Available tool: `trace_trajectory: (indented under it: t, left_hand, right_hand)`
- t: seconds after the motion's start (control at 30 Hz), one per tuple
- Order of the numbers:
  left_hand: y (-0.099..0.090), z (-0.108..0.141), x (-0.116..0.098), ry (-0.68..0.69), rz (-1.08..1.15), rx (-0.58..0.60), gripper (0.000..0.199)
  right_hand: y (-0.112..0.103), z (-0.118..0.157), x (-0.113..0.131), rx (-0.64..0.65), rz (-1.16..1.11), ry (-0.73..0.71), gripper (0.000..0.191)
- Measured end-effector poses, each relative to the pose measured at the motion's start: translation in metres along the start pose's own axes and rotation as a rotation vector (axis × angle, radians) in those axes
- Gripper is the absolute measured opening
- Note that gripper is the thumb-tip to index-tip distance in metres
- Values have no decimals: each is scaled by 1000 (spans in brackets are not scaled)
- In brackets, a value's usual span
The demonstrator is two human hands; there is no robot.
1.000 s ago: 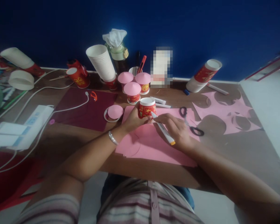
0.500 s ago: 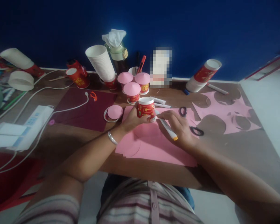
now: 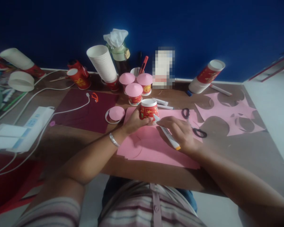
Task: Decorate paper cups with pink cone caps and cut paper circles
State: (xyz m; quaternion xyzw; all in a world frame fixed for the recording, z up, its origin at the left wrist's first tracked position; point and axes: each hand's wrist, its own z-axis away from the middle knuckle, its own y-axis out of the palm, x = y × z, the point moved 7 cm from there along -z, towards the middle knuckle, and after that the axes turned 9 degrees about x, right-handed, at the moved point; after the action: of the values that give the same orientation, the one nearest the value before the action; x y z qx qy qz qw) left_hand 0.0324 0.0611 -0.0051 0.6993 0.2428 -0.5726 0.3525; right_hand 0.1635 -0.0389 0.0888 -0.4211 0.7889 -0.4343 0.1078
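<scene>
Well inside the table edge, left grip clasps red cup, right grip holds marker.

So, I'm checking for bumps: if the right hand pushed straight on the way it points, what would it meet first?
Likely the red cup in the left hand: the white marker in the right hand points at it, though whether they touch is unclear.
</scene>
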Motion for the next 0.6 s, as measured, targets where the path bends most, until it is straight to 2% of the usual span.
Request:
trace_trajectory:
  t: [0.6]
  left_hand:
    - [6,-2,-2,-81,-81,13,90]
  right_hand:
    - [0,0,-4,1,-14,35,30]
